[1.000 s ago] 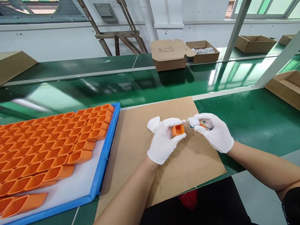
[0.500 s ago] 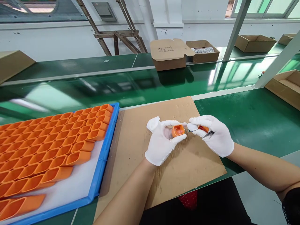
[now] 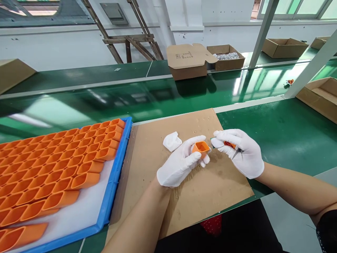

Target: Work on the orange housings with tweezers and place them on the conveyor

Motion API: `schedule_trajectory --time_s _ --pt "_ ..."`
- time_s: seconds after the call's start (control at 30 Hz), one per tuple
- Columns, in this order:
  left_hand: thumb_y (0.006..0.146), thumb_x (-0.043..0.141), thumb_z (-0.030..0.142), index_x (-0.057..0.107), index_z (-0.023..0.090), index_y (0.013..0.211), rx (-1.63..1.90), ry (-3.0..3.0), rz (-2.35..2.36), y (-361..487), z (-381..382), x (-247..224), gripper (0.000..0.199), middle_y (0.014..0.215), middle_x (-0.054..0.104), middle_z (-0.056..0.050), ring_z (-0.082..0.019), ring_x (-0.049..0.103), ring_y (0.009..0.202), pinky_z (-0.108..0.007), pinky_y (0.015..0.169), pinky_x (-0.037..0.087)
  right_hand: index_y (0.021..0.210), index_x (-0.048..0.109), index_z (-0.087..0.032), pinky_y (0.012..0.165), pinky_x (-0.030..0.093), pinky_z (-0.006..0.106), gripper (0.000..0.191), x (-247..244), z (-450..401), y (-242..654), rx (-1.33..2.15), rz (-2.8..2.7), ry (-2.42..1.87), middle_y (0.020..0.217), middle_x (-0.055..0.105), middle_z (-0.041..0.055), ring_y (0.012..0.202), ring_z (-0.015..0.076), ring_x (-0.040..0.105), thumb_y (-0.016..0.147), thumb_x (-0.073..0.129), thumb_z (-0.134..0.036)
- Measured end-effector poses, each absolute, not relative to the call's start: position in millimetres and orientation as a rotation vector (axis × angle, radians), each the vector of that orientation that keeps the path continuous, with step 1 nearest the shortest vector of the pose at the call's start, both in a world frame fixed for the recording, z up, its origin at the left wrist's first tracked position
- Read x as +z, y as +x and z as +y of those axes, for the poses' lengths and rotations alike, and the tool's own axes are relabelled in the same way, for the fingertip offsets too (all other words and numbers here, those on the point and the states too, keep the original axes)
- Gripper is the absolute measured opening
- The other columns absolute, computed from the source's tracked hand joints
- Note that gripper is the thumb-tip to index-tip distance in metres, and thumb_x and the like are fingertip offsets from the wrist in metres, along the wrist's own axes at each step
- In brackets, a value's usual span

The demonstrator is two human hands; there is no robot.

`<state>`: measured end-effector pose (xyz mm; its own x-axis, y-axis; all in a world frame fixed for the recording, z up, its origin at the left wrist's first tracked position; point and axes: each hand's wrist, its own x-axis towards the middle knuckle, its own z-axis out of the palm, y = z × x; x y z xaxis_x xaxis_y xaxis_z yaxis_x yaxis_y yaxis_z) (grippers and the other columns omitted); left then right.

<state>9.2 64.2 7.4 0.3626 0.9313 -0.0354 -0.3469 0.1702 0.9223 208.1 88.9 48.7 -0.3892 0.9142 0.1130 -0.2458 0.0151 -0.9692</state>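
White-gloved, the left hand [image 3: 181, 163] is holding an orange cup [image 3: 201, 147] in its grip over the cardboard [image 3: 146, 168]; the right hand [image 3: 243, 154] is grasping a metal-tipped tool [image 3: 238, 151] just beside it. A white scrap [image 3: 172, 141] is lying nearby.

L grip [image 3: 177, 165] gloved, curled | R grip [image 3: 243, 154] gloved, pinched | f'arms [image 3: 140, 214] bare, fwd

The left grip [image 3: 181, 162] holds a hollow orange piece [image 3: 202, 153].
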Motion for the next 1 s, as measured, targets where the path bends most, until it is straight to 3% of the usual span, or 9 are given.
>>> schedule_trajectory --time_s 0.2,0.37,0.5,0.73,1.0 --pt "0.075 0.088 0.045 0.067 0.019 0.11 1.061 1.063 0.783 9.0 65.7 8.4 0.048 0.085 0.07 -0.004 -0.015 0.065 0.068 -0.028 0.061 0.052 0.06 0.047 -0.02 0.064 0.036 0.03 0.042 57.3 86.1 205.3 1.824 -1.304 -0.692 0.069 0.034 -0.0008 0.068 0.0136 0.036 0.09 0.072 -0.036" --pt "0.069 0.093 0.034 0.073 0.022 0.107 1.108 1.072 0.901 7.2 64.7 4.9 0.044 0.103 0.074 -0.007 -0.02 0.069 0.089 -0.034 0.079 0.057 0.06 0.044 -0.022 0.066 0.037 0.032 0.046 57.2 83.4 204.2 1.764 -1.358 -0.817 0.068 0.036 0.0 0.067 0.015 0.036 0.092 0.068 -0.044" --pt "0.07 0.092 0.035 0.075 0.023 0.108 1.136 1.15 0.956 6.2 64.0 5.3 0.043 0.102 0.075 -0.006 -0.022 0.068 0.094 -0.038 0.089 0.055 0.065 0.054 -0.023 0.071 0.044 0.034 0.04 52.0 81.0 207.6 1.711 -1.391 -0.858 0.071 0.044 0.0024 0.072 0.018 0.044 0.091 0.068 -0.049" --pt "0.069 0.092 0.029 0.073 0.021 0.107 1.128 1.127 0.906 7.6 63.0 9.2 0.043 0.106 0.076 -0.008 -0.024 0.072 0.098 -0.039 0.09 0.059 0.08 0.07 -0.024 0.081 0.048 0.034 0.027 27.6 77.7 211.7 1.577 -1.516 -0.948 0.087 0.06 0.0048 0.087 0.0207 0.056 0.09 0.066 -0.049" --pt "0.066 0.093 0.023 0.073 0.021 0.1 1.131 1.118 0.899 13.5 62.7 17.0 0.04 0.101 0.078 -0.006 -0.025 0.074 0.096 -0.039 0.088 0.062 0.09 0.075 -0.028 0.071 0.045 0.029 0.021 23.1 76.4 219.8 1.316 -1.757 -1.114 0.087 0.067 0.0009 0.082 0.019 0.058 0.093 0.063 -0.045"
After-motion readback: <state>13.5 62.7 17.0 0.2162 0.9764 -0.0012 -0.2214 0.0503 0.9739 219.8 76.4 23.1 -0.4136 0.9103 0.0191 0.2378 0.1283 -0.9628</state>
